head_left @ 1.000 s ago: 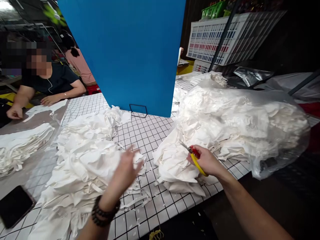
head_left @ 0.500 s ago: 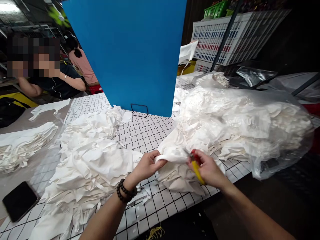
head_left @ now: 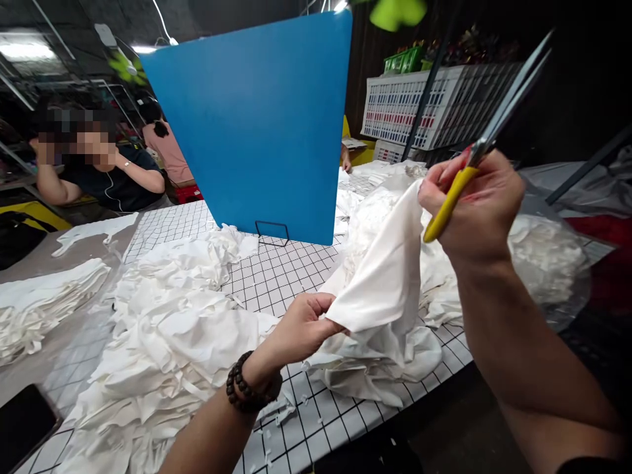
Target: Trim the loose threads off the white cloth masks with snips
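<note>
A white cloth piece [head_left: 382, 273] is stretched up between my two hands. My left hand [head_left: 303, 329], with dark beads at its wrist, pinches the lower left corner. Raised higher, my right hand [head_left: 478, 204] grips the cloth's upper end with thumb and fingers. That same hand also holds scissors [head_left: 457, 194] with yellow and red handles, blades pointing up and away to the right. Under the held cloth lies a crumpled bunch of white fabric [head_left: 370, 375]. To the left spreads a big heap of white cloth pieces [head_left: 172, 329].
A blue board [head_left: 251, 131] stands upright in a wire stand on the grid-patterned cover [head_left: 276, 270]. A clear plastic bag of white fabric [head_left: 548, 257] lies right. A phone [head_left: 27, 418] rests at lower left. White crates [head_left: 399, 108] stand behind; a person [head_left: 123, 178] sits at far left.
My right hand has swung up and right, lifting one end of the cloth and the scissors. My left hand has shifted slightly right and keeps its pinch. The view has tilted up a little.
</note>
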{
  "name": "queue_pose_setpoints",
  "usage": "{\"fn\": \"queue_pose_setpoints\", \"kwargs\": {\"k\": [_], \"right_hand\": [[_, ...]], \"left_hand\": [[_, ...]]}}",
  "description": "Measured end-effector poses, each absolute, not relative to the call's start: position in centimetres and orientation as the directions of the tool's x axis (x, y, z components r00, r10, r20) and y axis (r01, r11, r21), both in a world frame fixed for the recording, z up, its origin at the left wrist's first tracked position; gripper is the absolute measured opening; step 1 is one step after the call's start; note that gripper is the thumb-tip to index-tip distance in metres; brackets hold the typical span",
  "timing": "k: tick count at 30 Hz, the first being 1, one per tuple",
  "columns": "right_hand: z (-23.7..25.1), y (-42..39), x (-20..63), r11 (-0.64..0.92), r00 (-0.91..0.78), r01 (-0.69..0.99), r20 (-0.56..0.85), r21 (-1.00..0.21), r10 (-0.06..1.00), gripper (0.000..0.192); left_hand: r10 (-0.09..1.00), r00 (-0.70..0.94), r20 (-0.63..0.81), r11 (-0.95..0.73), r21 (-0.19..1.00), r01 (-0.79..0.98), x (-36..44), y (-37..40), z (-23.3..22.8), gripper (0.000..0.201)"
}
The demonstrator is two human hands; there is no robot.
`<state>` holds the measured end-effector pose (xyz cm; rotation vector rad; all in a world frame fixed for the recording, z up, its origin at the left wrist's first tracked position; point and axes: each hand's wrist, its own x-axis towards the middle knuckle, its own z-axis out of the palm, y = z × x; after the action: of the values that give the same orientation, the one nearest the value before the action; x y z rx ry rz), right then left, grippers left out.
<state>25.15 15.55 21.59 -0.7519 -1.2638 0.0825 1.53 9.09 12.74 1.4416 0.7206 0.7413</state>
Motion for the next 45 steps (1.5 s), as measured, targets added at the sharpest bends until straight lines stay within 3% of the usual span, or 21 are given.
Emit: {"fn": "queue_pose_setpoints", "kwargs": {"k": [3, 5, 6, 8, 10, 13, 17, 19, 22, 25, 29, 34, 38, 45], "right_hand": [[22.9, 17.5, 24.7, 0.720, 0.395, 0.490, 0.861, -0.492, 0.320, 0.028], [22.7, 19.2, 24.4, 0.658, 0.356, 0.538, 0.850, -0.526, 0.388, 0.025], [22.2, 20.0, 24.3, 0.606, 0.302, 0.556, 0.818, -0.568, 0.490, 0.023], [20.4, 21.2, 24.2, 0.448, 0.162, 0.576, 0.633, -0.684, 0.757, 0.023], [17.6, 21.4, 24.2, 0.237, 0.069, 0.553, 0.327, -0.799, 0.943, 0.025], [12.3, 19.1, 23.9, 0.153, -0.006, 0.496, 0.173, -0.854, 0.985, 0.031], [5.6, 13.1, 22.1, -0.041, -0.226, 0.422, -0.148, -0.906, 0.963, 0.034], [3.6, 10.5, 21.1, -0.036, -0.197, 0.487, -0.149, -0.873, 0.969, 0.035], [3.0, 8.7, 20.6, -0.005, -0.136, 0.561, -0.098, -0.828, 0.986, 0.019], [4.5, 9.2, 21.6, -0.007, -0.053, 0.605, -0.049, -0.796, 0.997, 0.012], [6.3, 10.1, 22.3, -0.053, 0.086, 0.521, -0.009, -0.852, 0.996, 0.027], [5.3, 8.6, 19.8, -0.101, -0.290, 0.173, -0.149, -0.980, 0.945, 0.038], [4.0, 7.8, 18.2, -0.042, -0.283, 0.043, -0.052, -0.998, 0.958, 0.033], [4.1, 7.9, 18.7, -0.091, -0.299, -0.010, -0.084, -0.996, 0.951, 0.038]], "left_hand": [[0.807, 0.578, 0.124, -0.010, 0.980, -0.197, 2.7, 8.3, 15.3, 0.034], [0.807, 0.577, 0.125, 0.087, 0.942, -0.325, 3.7, 8.3, 16.2, 0.030], [0.815, 0.572, 0.088, 0.162, 0.915, -0.370, 4.2, 8.6, 16.1, 0.028], [0.835, 0.548, -0.054, 0.327, 0.850, -0.414, 4.9, 9.3, 14.9, 0.024], [0.835, 0.500, -0.232, 0.466, 0.781, -0.416, 5.0, 9.9, 12.5, 0.026], [0.791, 0.441, -0.423, 0.594, 0.703, -0.392, 4.1, 10.3, 7.9, 0.025], [0.800, 0.391, -0.454, 0.578, 0.759, -0.300, 2.2, 9.3, 3.6, 0.021], [0.826, 0.371, -0.424, 0.522, 0.823, -0.221, 1.2, 8.7, 2.5, 0.024], [0.874, 0.343, -0.344, 0.362, 0.932, 0.012, -0.1, 8.1, 2.0, 0.034], [0.860, 0.394, -0.325, 0.269, 0.944, 0.192, -1.0, 7.5, 2.3, 0.039], [0.829, 0.484, -0.280, 0.279, 0.957, 0.076, -0.6, 6.6, 3.6, 0.037], [0.913, 0.390, -0.119, 0.123, 0.992, 0.015, 0.1, 6.0, 5.2, 0.031], [0.967, 0.252, 0.030, -0.047, 0.997, 0.062, 0.0, 5.8, 5.6, 0.029], [0.935, 0.350, -0.049, 0.129, 0.970, -0.207, 0.9, 6.1, 4.4, 0.028]]}}
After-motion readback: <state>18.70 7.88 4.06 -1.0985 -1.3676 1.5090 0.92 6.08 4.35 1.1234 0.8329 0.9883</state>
